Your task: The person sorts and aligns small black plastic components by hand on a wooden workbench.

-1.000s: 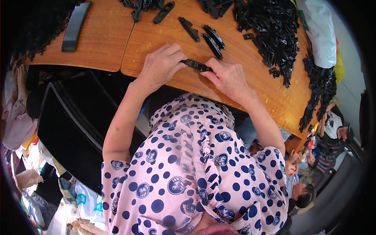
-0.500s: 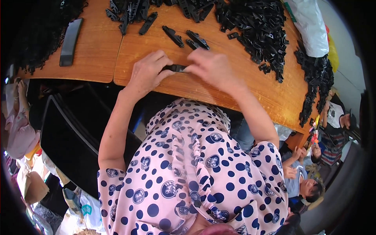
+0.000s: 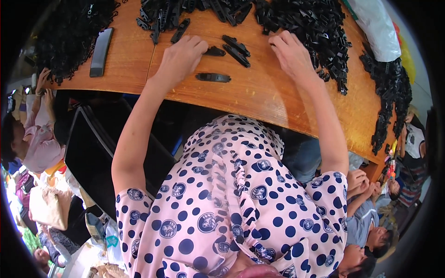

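My left hand (image 3: 184, 54) is over the wooden table with curled fingers, closed on one end of a long black plastic part (image 3: 214, 51). To the right, my right hand (image 3: 294, 56) reaches to the edge of a heap of small black plastic pieces (image 3: 303, 21). Its fingertips are pinched together, and whatever they hold is hidden. Between me and the hands, a black clip-like plastic part (image 3: 213, 77) lies crosswise by itself. Two more long black parts (image 3: 237, 55) lie side by side between my hands.
Several similar long parts (image 3: 174, 14) are piled at the far edge. A flat dark phone-like slab (image 3: 101, 52) lies left, beside a black tangled heap (image 3: 69, 39). More black pieces (image 3: 391, 92) and a white bag (image 3: 375, 30) are on the right. Other people sit on both sides.
My hands have moved apart and away from me. The part that was between them now lies on the table. My left hand has gone to another part, my right to the heap.
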